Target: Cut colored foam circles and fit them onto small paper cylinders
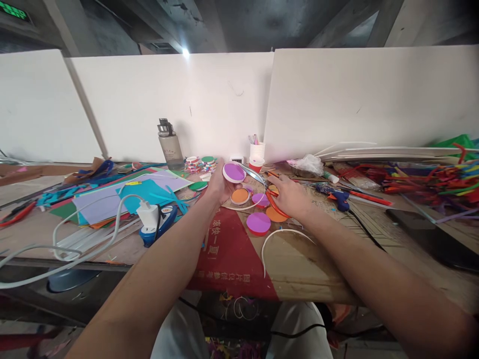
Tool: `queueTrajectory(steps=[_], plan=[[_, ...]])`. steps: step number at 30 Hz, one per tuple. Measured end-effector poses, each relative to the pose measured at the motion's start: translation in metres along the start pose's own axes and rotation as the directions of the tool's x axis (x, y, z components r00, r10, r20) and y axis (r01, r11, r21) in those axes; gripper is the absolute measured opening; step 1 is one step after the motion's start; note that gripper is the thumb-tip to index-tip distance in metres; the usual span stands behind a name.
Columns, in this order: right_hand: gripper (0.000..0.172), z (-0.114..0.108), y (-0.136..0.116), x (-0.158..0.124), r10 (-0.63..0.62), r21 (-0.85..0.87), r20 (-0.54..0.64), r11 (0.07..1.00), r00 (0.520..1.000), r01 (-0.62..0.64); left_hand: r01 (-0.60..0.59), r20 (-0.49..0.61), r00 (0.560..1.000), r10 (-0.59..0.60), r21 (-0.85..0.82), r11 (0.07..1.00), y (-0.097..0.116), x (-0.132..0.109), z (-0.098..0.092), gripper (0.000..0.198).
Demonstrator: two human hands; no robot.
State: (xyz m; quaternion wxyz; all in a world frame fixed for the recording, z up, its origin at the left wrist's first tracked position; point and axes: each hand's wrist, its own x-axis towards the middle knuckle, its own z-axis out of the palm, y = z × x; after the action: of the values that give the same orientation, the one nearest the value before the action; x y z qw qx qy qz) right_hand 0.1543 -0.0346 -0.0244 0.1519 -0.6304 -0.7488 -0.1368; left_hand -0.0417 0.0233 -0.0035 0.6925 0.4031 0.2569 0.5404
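In my left hand (217, 186) is a round disc (234, 172) with a purple face and a white rim, tilted up toward me. My right hand (291, 196) is closed around the orange handles of a pair of scissors (256, 174), whose blades reach to the disc's right edge. A thin white strip (247, 209) curves below the disc; where it joins is unclear. Under and between my hands lie an orange disc (240, 196), a purple disc (258, 223) with a red side, and another orange disc (276, 215).
A curved white strip (279, 232) lies on the cardboard (239, 259). A bottle (170, 144), stacked discs (208, 162) and paper cups (257, 150) stand at the back. Left are coloured paper sheets (101, 203) and a charger (147, 217); right, a glue gun (340, 199) and a phone (430, 237).
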Motion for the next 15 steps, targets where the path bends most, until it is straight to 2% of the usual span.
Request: queueTrajectory(steps=[6, 15], plan=[[0.049, -0.0021, -0.0015, -0.0014, 0.017, -0.025, 0.014, 1.000, 1.000, -0.016, 0.064, 0.021, 0.998, -0.065, 0.073, 0.995, -0.0012, -0.0024, 0.0042, 0.045], [0.055, -0.0026, 0.0009, -0.0007, -0.038, -0.004, -0.008, 0.999, 0.999, 0.037, 0.110, 0.085, 0.989, -0.117, 0.080, 0.991, 0.0039, 0.0011, -0.0017, 0.051]])
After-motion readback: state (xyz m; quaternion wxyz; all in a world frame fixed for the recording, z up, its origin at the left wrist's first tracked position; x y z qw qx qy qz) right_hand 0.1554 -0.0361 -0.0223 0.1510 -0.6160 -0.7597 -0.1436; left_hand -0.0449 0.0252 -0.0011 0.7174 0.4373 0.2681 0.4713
